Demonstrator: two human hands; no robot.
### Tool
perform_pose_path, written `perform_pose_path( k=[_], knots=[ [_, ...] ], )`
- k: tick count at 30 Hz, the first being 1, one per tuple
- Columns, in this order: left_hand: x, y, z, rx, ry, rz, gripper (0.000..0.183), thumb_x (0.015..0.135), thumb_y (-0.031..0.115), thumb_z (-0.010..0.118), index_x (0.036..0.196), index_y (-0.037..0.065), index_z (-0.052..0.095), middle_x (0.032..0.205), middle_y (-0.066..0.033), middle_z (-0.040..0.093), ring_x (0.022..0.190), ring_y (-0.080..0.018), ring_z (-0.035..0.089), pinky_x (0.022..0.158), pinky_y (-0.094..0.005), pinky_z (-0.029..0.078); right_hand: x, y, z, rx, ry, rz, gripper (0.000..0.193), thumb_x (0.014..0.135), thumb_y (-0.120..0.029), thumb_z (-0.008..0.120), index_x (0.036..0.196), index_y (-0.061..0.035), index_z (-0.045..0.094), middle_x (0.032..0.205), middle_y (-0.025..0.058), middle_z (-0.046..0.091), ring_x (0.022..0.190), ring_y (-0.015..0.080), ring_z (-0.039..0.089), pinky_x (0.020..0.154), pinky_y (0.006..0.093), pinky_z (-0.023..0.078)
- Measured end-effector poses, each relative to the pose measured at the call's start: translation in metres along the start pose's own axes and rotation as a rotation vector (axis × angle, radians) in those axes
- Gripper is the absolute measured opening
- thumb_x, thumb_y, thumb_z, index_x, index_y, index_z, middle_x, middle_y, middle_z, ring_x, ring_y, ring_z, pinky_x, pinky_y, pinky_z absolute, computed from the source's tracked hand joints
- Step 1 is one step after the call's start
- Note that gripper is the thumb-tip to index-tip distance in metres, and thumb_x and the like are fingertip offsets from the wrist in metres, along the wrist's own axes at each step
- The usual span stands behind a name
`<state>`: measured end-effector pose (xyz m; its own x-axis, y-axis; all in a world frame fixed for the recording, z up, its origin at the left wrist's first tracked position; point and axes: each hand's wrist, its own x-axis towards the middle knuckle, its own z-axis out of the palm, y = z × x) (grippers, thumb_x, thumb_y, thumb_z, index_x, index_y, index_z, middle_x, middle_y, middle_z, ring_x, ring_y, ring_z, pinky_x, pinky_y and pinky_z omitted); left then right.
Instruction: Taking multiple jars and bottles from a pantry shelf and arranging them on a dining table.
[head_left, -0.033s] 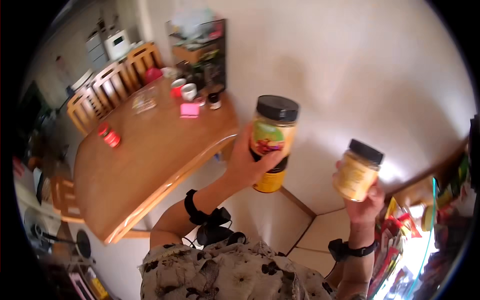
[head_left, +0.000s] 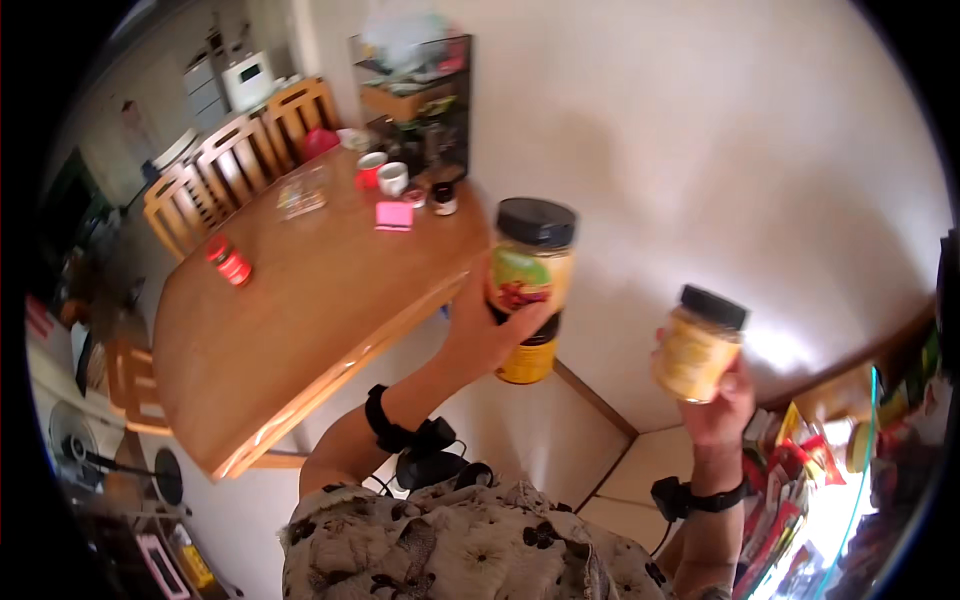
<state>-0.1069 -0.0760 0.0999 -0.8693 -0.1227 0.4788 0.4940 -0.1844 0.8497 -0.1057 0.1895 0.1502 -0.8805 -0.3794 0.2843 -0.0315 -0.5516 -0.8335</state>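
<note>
My left hand [head_left: 478,335] is closed around a large jar [head_left: 525,275] with a black lid and a green and red label. Directly beneath that jar is a black and yellow container [head_left: 528,362]; whether it is a second jar or the same piece, I cannot tell. To the right, my right hand [head_left: 722,408] grips a smaller jar [head_left: 697,352] from below and behind. It has a black lid and a yellowish label, and tilts slightly. Both jars are up in the air, apart from each other.
A wooden table [head_left: 300,330] at left bears a red jar [head_left: 230,262], a pink block [head_left: 394,216], mugs [head_left: 392,179] and a dark small jar [head_left: 443,198]. Wooden chairs [head_left: 235,155] line its far side. At lower right, colourful packets [head_left: 785,490] fill a glass-edged shelf.
Both hands and their jars have shifted slightly left in the picture, while the table and shelf behind them have slid a little right. The grips are unchanged.
</note>
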Motion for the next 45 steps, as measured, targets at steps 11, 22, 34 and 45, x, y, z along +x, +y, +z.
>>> perform_pose_path(
  k=[11, 22, 34, 45],
  knots=[
    [-0.114, 0.034, -0.281, 0.310, 0.662, -0.053, 0.041, 0.078, 0.006, 0.064, 0.114, 0.004, 0.043, 0.102, -0.0073, 0.055, 0.090, -0.0135, 0.056, 0.078, -0.0288, 0.048, 0.093, 0.211, 0.155, -0.061, -0.271, 0.440, 0.066, 0.066, -0.001, 0.065, 0.126, 0.0022, 0.037, 0.113, 0.0104, 0.053, 0.101, 0.0188, 0.055, 0.086, 0.0325, 0.046],
    [-0.175, 0.055, -0.434, 0.771, 1.017, 0.047, 0.053, 0.074, 0.007, 0.069, 0.118, 0.003, 0.041, 0.098, -0.0080, 0.056, 0.086, -0.0142, 0.057, 0.076, -0.0286, 0.048, 0.173, 0.383, 0.293, -0.267, -0.566, 0.493, 0.070, 0.062, 0.001, 0.073, 0.123, -0.0005, 0.037, 0.112, 0.0100, 0.051, 0.102, 0.0198, 0.053, 0.089, 0.0342, 0.047],
    [-0.213, 0.037, -0.480, 0.817, 1.307, 0.041, 0.054, 0.072, 0.003, 0.071, 0.114, 0.001, 0.037, 0.095, -0.0089, 0.055, 0.083, -0.0141, 0.058, 0.073, -0.0292, 0.049, 0.208, 0.544, 0.388, -0.416, -1.028, 0.574, 0.075, 0.066, -0.011, 0.071, 0.129, -0.0040, 0.032, 0.116, 0.0081, 0.049, 0.105, 0.0164, 0.051, 0.087, 0.0294, 0.045],
    [-0.255, -0.005, -0.557, 0.949, 1.435, -0.092, 0.070, 0.068, 0.011, 0.076, 0.125, -0.002, 0.036, 0.107, -0.0116, 0.053, 0.094, -0.0183, 0.055, 0.081, -0.0314, 0.047, 0.174, 0.679, 0.445, -0.185, -1.031, 0.474, 0.072, 0.066, 0.002, 0.071, 0.124, -0.0047, 0.029, 0.111, 0.0073, 0.050, 0.104, 0.0160, 0.052, 0.090, 0.0295, 0.043]
  ],
)
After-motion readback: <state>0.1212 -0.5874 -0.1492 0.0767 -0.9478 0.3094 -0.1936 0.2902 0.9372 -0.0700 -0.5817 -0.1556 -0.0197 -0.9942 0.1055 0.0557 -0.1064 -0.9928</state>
